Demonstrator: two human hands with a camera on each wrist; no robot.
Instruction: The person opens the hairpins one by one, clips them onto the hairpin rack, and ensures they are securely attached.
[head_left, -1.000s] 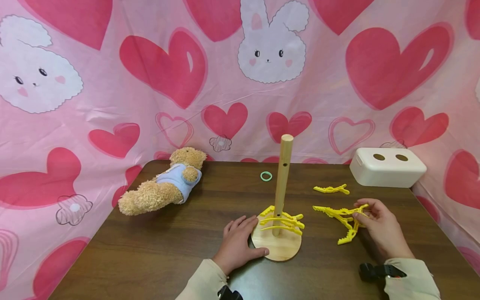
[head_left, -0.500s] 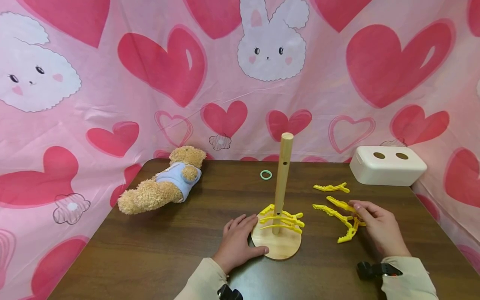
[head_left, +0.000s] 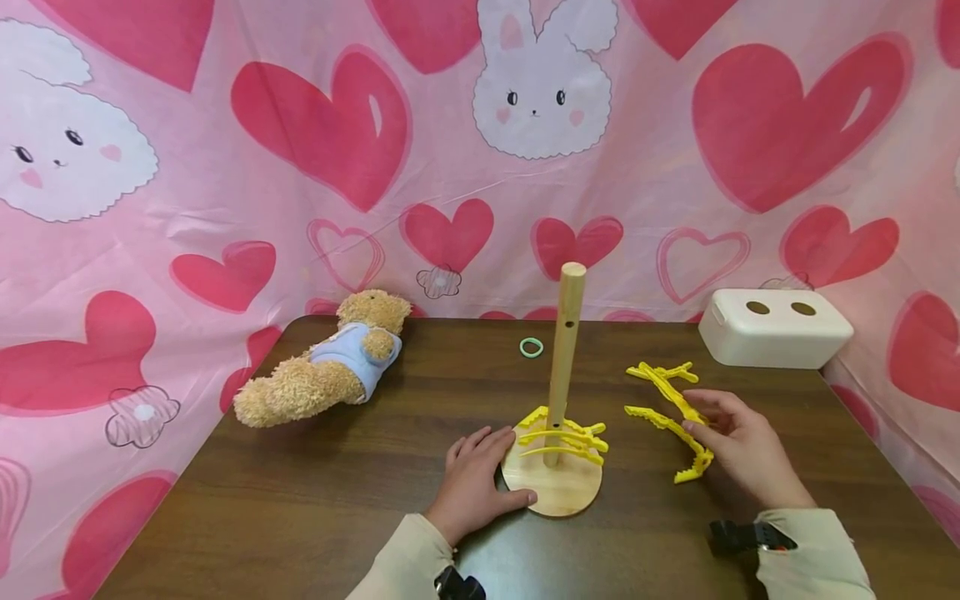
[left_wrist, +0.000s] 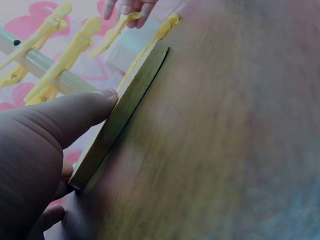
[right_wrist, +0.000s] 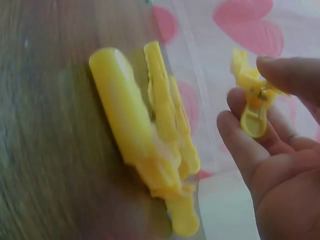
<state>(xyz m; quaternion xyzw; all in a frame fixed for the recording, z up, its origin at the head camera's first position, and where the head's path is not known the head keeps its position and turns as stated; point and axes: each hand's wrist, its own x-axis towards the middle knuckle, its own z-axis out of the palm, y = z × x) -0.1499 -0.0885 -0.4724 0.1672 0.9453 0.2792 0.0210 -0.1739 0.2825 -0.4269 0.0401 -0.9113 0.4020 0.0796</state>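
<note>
A wooden stand has a round base (head_left: 555, 496) and an upright post (head_left: 567, 333). Yellow hair clips (head_left: 566, 440) are fastened low on the post. My left hand (head_left: 476, 492) lies at the base's left side, its fingers fairly straight and its thumb (left_wrist: 95, 107) touching the rim. To the right, my right hand (head_left: 750, 454) pinches another yellow hair clip (right_wrist: 255, 92) between thumb and fingers, raised off the tabletop. Beneath and in front of that hand lie more loose yellow clips (head_left: 660, 419), partly overlapped by it. A further clip (head_left: 684, 372) lies behind, crossed by the held one.
At the back left a teddy bear (head_left: 330, 375) in a light blue shirt lies on the brown table (head_left: 300, 508). A small green ring (head_left: 531, 347) is behind the post. The white box (head_left: 772, 333) with two holes stands at the back right, before a pink curtain (head_left: 442, 108).
My right hand has lifted one yellow clip from the loose group and turned it, drawing slightly left. My left hand stays at the base.
</note>
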